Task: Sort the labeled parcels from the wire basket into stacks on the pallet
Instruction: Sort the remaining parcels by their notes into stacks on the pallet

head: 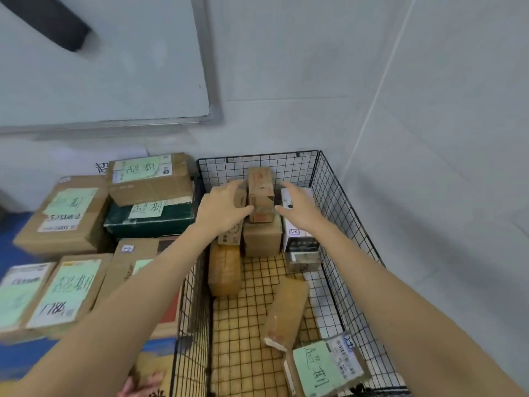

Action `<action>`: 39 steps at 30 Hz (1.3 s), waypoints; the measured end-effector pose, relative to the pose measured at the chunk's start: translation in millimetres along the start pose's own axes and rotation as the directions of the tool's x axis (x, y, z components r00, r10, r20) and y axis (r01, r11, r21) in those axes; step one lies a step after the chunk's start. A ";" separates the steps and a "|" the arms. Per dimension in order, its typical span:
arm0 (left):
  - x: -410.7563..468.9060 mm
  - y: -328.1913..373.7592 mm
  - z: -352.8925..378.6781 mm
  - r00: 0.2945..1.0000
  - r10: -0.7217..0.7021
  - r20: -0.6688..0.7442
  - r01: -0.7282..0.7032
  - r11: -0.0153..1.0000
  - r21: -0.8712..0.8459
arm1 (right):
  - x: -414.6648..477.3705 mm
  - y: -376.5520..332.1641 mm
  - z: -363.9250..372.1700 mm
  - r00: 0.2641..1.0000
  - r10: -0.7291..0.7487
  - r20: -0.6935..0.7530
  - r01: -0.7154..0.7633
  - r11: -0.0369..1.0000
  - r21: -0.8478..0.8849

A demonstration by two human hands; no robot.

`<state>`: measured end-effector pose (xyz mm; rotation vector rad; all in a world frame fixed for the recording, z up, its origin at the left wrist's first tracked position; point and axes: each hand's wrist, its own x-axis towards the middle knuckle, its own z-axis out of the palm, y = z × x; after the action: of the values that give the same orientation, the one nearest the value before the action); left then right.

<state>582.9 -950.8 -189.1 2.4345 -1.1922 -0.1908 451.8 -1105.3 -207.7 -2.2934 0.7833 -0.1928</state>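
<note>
A black wire basket [332,179] stands in the room's corner with several parcels inside. At its far end a small brown carton [260,193] stands upright on top of another brown box [262,239]. My left hand [221,209] is at the carton's left side, its thumb touching the lower left edge. Just to the right of the carton my right hand [297,207] spreads open, fingers straight. Beside the basket on the left, stacked parcels [148,179] with green handwritten labels sit on the blue pallet [17,359].
Inside the basket lie a white-and-black box [300,236], a tan padded parcel [224,270], a yellow padded envelope [286,308] and a green-labeled parcel [326,365]. A whiteboard [114,67] leans on the wall behind the pallet. White walls close the corner.
</note>
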 end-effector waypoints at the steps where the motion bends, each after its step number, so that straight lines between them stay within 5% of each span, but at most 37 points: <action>1: 4.5 -0.6 8.0 1.000 -0.008 0.010 0.008 1.000 0.022 | 6.6 3.9 2.3 1.000 -0.009 0.003 0.009 1.000 0.017; 14: 51.4 -5.2 63.3 0.999 -0.045 -0.020 0.046 0.997 0.060 | 51.6 31.6 32.5 0.996 -0.078 0.052 0.070 0.987 0.143; 25: 50.2 8.2 64.2 0.980 -0.082 -0.180 0.042 0.975 -0.217 | 38.9 29.1 23.5 0.996 -0.091 -0.023 0.094 0.970 0.226; 31: 31.0 24.5 31.4 0.987 -0.055 -0.152 -0.034 0.848 -0.529 | 12.5 9.4 2.8 0.974 -0.149 -0.168 0.190 0.947 0.258; 39: -20.0 36.0 -25.3 0.978 0.002 -0.208 -0.136 0.763 -0.632 | -32.5 -40.0 -17.3 0.926 -0.232 -0.299 0.300 0.931 0.208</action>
<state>552.1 -946.9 -152.1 1.7506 -0.9239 -0.2786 439.0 -1073.1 -165.8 -2.1470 0.5345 -0.7046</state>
